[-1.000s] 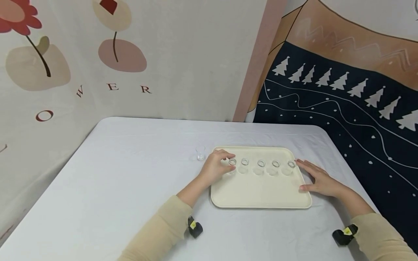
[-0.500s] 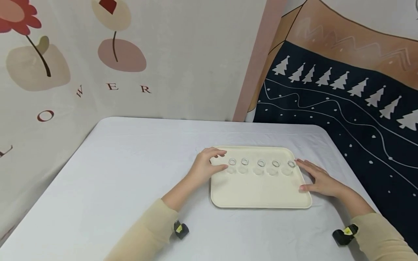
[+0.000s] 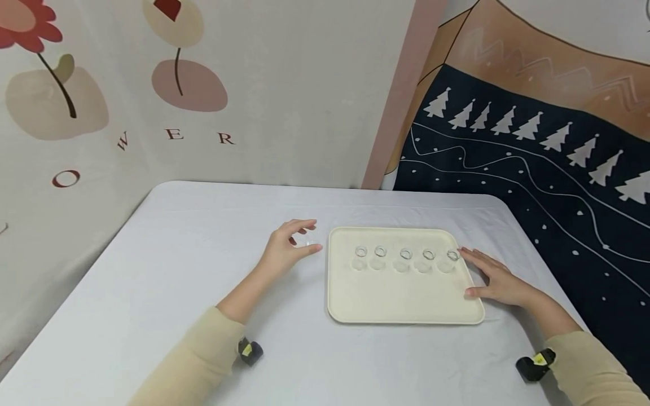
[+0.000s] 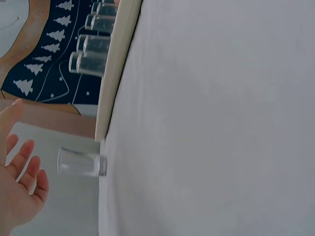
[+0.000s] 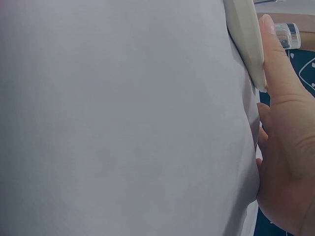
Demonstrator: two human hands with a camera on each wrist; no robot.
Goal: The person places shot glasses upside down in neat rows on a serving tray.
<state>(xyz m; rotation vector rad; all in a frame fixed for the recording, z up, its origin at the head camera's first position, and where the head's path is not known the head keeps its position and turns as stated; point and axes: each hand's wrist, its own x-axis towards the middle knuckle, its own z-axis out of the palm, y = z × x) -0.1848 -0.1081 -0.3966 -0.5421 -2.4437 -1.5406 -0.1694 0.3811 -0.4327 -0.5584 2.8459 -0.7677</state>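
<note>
My left hand [image 3: 285, 245] hovers left of the tray, thumb and fingers spread apart with nothing gripped. A small clear cup with a narrow foot [image 4: 81, 163] stands upright on the table beyond that hand in the left wrist view; the fingers mostly hide it in the head view. On the cream tray [image 3: 401, 301], several clear cups [image 3: 405, 259] stand in a row across the upper half. At the tray's right edge rests my right hand [image 3: 500, 283], fingers extended along it. Its thumb [image 5: 276, 64] touches the rim in the right wrist view.
A white cloth covers the table [image 3: 178, 270]. Behind it hang a pale wall cloth [image 3: 304, 113] with flower prints and a dark blue cloth [image 3: 467, 152] with white trees. Each wrist wears a small black camera.
My left hand has let go of the leftmost cup on the tray and moved left, off the tray to the lone cup. The right hand stays at the tray's edge.
</note>
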